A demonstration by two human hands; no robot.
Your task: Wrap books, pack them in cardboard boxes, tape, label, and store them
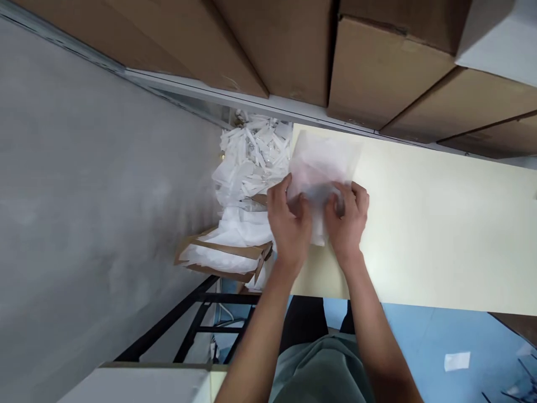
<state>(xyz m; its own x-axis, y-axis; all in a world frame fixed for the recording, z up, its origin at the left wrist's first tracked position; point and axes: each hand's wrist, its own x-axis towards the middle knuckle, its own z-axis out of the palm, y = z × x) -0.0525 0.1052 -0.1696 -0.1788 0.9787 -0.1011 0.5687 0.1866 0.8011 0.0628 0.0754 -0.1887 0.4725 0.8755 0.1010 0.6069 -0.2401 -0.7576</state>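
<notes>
A frosted, translucent white plastic bag (321, 159) lies on the pale table, slightly blurred, with something faintly pinkish showing through it. My left hand (291, 221) grips its left side, thumb and fingers curled. On the near right part of the bag, my right hand (347, 215) is closed in the same way, with the thumb turned inward. A narrower end of the bag hangs toward me between the two wrists. What is inside cannot be made out clearly.
The pale table (444, 235) stretches right. Cardboard boxes (390, 73) line a shelf above its far edge. Left of the table are a heap of white scraps (255, 151) and an open carton (226, 257) of white bags, beside a grey wall (104, 184). Black metal rails (168, 322) stand lower left.
</notes>
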